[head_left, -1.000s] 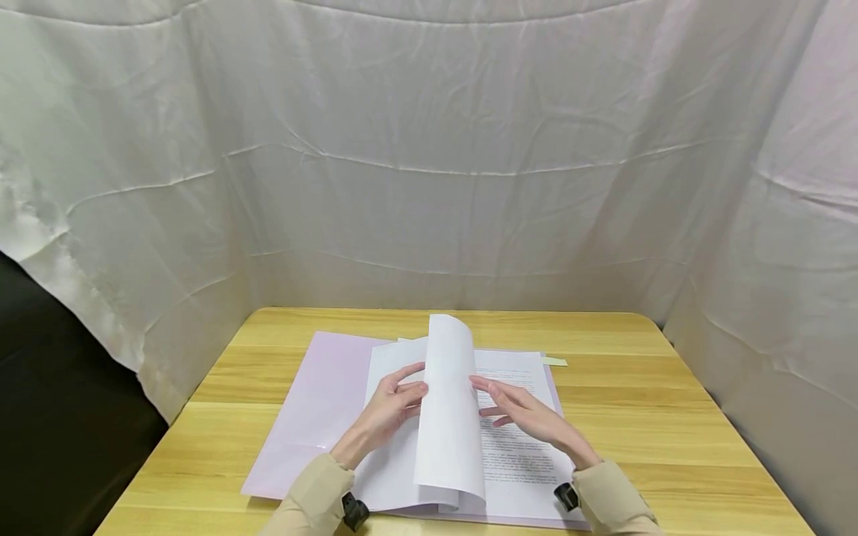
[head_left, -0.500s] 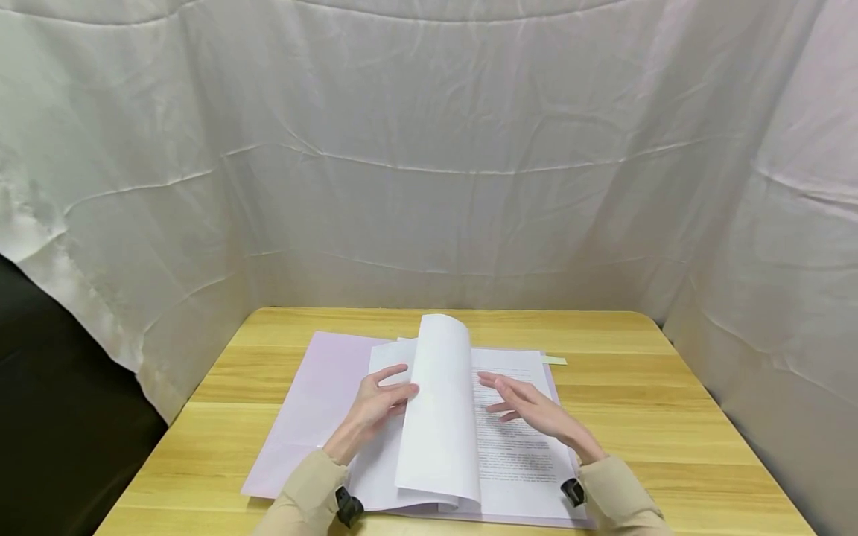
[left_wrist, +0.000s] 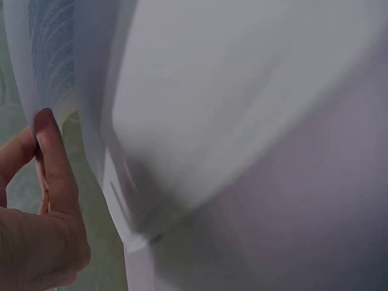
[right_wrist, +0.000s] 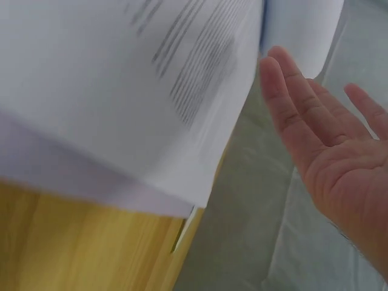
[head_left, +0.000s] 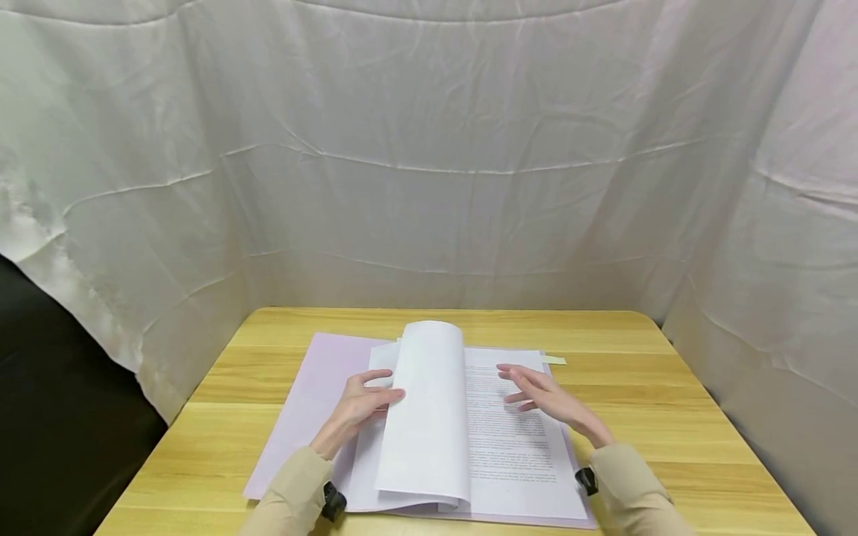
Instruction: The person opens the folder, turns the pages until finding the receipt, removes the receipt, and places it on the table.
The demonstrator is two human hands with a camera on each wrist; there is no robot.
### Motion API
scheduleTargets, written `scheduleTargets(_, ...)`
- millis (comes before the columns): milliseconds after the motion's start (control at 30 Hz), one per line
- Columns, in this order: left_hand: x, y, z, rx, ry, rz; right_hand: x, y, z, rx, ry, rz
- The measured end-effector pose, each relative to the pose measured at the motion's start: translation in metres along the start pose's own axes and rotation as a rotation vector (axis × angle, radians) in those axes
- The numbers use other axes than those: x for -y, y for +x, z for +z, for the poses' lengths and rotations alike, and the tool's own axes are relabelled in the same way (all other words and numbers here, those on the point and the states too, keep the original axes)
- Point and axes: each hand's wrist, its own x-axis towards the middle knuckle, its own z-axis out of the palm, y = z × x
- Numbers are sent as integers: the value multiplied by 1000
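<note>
A sheet of paper [head_left: 425, 417] is curled over toward the left, its blank back facing up. My left hand [head_left: 358, 406] pinches the sheet's left edge between thumb and fingers; the left wrist view shows the fingertips [left_wrist: 45, 124] on that edge. On the right, a printed page [head_left: 509, 447] lies exposed on the stack. My right hand [head_left: 543, 394] hovers over this page with its fingers extended and holds nothing. Under the papers lies an opened pale purple folder [head_left: 295, 417], its cover spread out to the left.
A wooden table [head_left: 670, 432] carries everything. A small pale yellow tab [head_left: 554, 360] sticks out at the top right of the papers. Grey-white curtains [head_left: 469, 149] hang behind and on both sides, with black cloth [head_left: 60, 417] at the left.
My left hand has moved left, drawing the curled sheet with it. The right hand has come away from the sheet and moved right, so more of the printed page shows.
</note>
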Motion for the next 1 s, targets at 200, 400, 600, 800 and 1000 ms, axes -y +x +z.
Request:
scheduleTargets(200, 3, -1, -16, -17, 232, 37, -9, 4, -15, -13, 3, 51)
scheduleTargets(400, 6, -3, -27, 5, 422, 124, -18, 11, -27, -65, -65, 73)
scheduleTargets(600, 12, -1, -31, -59, 628, 151, -33, 22, -35, -179, -227, 58)
scheduleTargets(800, 13, -3, -33, -47, 722, 163, -46, 33, -41, -244, -319, 70)
scheduleTargets(1000, 11, -4, -32, -16, 789, 197, -55, 42, -45, -283, -416, 93)
